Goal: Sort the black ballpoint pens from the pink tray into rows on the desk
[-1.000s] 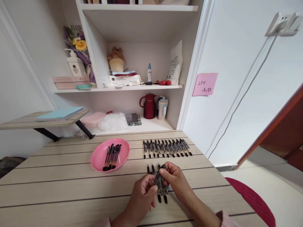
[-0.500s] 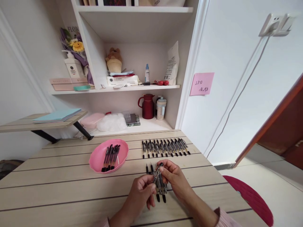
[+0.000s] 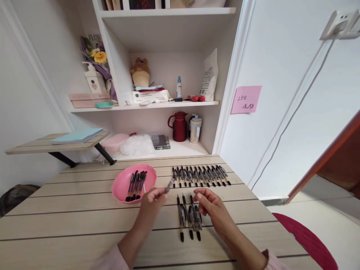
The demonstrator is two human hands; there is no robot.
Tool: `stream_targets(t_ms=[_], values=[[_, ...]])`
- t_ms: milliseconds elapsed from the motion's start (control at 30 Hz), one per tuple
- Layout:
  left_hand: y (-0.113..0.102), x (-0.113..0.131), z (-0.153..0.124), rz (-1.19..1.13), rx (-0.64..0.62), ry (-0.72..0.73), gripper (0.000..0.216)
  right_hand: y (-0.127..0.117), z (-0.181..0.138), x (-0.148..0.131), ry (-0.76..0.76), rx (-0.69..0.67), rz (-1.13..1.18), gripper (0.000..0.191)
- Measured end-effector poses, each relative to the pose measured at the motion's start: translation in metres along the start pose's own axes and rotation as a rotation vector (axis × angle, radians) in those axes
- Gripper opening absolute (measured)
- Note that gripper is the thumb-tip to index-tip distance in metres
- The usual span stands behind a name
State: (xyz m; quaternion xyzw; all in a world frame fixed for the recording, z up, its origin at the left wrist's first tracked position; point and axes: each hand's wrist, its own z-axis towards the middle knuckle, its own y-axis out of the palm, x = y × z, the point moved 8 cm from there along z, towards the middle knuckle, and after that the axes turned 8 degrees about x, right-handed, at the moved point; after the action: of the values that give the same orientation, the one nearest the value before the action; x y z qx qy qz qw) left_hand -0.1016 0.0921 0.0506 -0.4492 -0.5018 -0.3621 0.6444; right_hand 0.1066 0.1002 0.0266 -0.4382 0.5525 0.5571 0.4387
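Observation:
My left hand, somewhat blurred, pinches a short clear-and-dark piece that looks like a pen cap. It hangs over the table between the pink dish and the near group of pens. My right hand is loosely open, thumb apart from the fingers, with nothing seen in it. Its fingertips are close to the tip of a pen. That near group holds uncapped pens, tips pointing away from me, with clear caps lying beside or on them. Several dark pens lie in the dish, beside a small white stick.
A long row of uncapped pens and caps lies behind the near group. To the left stands a small raised shelf bearing blue papers. A white shelf unit with a red jug backs the table. A red stool is at right.
My left hand has moved left and away from me with the cap, parting from my right hand. The right hand has shifted slightly right, uncovering the near pens. The view has turned a little left.

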Motion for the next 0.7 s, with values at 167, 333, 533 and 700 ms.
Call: stream_targets(t_ms=[167, 333, 533, 700], values=[[-0.063, 0.004, 0.054, 0.357, 0.15, -0.033, 0.031, 0.003, -0.002, 0.001, 0.001, -0.036, -0.024, 0.032], [-0.079, -0.001, 0.084, 0.62, 0.131, -0.051, 0.016, 0.004, 0.0, 0.003, 0.01, -0.052, -0.041, 0.035], [-0.068, -0.004, 0.095, 0.909, 0.164, -0.011, 0.012, -0.002, 0.003, 0.001, -0.008, -0.032, -0.039, 0.033], [-0.062, 0.003, 0.091, 0.989, 0.159, 0.062, 0.013, -0.008, 0.005, -0.004, -0.025, 0.01, -0.094, 0.033]])
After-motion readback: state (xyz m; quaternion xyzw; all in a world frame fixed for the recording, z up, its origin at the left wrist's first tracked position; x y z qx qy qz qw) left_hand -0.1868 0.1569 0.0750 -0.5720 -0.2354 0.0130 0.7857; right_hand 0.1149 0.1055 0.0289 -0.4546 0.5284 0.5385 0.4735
